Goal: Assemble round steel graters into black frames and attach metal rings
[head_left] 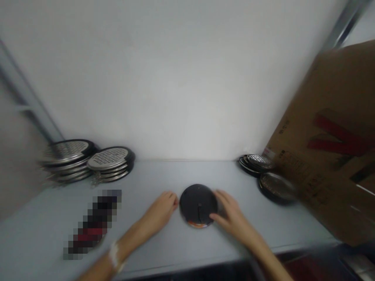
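A round black disc (197, 201) with a narrow slot and a shiny strip along its near edge lies at the middle of the table. My right hand (230, 210) grips it from the right, thumb over the top and fingers around the far edge. Just left of the disc is my left hand (166, 205), its fingers curled closed; whether something small is inside them is hidden. I cannot tell if that hand touches the rim.
Two stacks of perforated metal discs, a left stack (66, 156) and a smaller stack (111, 160), stand at back left. More grater-like discs (254, 164) and a single dark-rimmed disc (275, 187) lie beside a cardboard box (331, 156). A pixelated object (93, 224) lies front left.
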Demonstrator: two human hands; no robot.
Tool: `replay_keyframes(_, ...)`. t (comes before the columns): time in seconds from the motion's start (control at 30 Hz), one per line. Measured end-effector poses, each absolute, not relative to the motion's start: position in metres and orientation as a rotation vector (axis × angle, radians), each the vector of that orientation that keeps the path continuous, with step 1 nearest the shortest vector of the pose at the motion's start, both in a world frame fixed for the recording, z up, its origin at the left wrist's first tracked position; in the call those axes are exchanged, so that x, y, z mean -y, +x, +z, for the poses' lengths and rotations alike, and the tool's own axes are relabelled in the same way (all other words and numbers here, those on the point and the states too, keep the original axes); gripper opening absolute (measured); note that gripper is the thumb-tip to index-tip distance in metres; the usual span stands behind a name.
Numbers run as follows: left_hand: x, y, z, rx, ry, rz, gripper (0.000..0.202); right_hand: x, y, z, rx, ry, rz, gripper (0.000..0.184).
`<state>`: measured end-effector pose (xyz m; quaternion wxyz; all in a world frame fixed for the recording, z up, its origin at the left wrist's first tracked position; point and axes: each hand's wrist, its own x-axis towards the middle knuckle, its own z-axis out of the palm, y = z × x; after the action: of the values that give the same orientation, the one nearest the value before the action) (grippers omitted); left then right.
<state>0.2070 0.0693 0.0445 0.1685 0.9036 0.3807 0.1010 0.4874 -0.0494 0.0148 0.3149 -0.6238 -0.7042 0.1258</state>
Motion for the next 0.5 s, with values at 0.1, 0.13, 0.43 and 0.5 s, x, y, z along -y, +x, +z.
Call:
replay_keyframes(0.1,-0.073,0.198,0.051,-1.051,2.527,0.298,0.016,0.062,0.484,0.013,1.856,-1.625,0.288,0.056)
replay_keyframes(0.13,-0.073,0.195,0.053,-1.036,2.507,0.296,0.013,0.066,0.483,0.011,1.856,-1.617,0.282,0.054)
replay_keyframes(0.43,-0.078,0.19,0.051,-1.108,2.384,0.357,0.007,0.072,0.476,-0.002,1.827,-1.549,0.144,0.04)
replay_keyframes(0.5,-0.075,0.194,0.056,-1.131,2.344,0.451,0.009,0.071,0.472,0.006,1.8,-1.517,0.115,0.039)
